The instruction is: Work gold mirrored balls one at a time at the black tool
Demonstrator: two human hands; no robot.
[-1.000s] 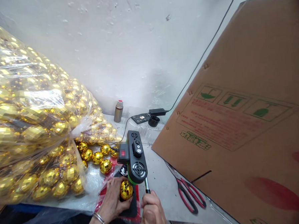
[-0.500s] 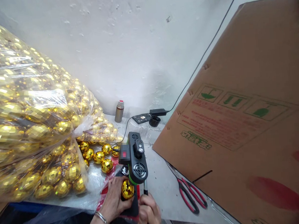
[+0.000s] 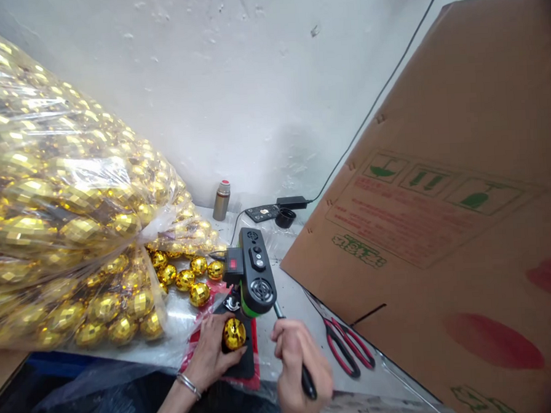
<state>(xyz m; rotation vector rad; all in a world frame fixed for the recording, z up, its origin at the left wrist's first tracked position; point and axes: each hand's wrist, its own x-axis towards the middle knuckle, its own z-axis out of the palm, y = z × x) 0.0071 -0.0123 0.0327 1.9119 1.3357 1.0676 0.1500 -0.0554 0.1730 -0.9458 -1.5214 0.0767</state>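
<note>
With thumb and fingers curled round it, my left hand [image 3: 212, 353] grips a shiny gold mirror ball [image 3: 235, 334] low on the black base of a small press [image 3: 257, 272]. The press has a black head with round grilles and a green edge. My right hand [image 3: 302, 368] is wrapped round the black-ended lever [image 3: 307, 380], whose metal rod runs up to the right side of the press. Several loose gold balls [image 3: 199, 293] lie behind my left hand.
A big clear bag of gold balls [image 3: 64, 230] fills the left. Red-and-black scissors [image 3: 347, 347] lie beside a large cardboard box [image 3: 419, 223] on the right. Against the wall stand a steel flask [image 3: 221, 200], a black cup [image 3: 285, 218] and a power adapter [image 3: 292, 202] with its cable.
My right hand has swung right and slightly up with the lever, and the press head sits higher. The left hand still holds the ball on the base.
</note>
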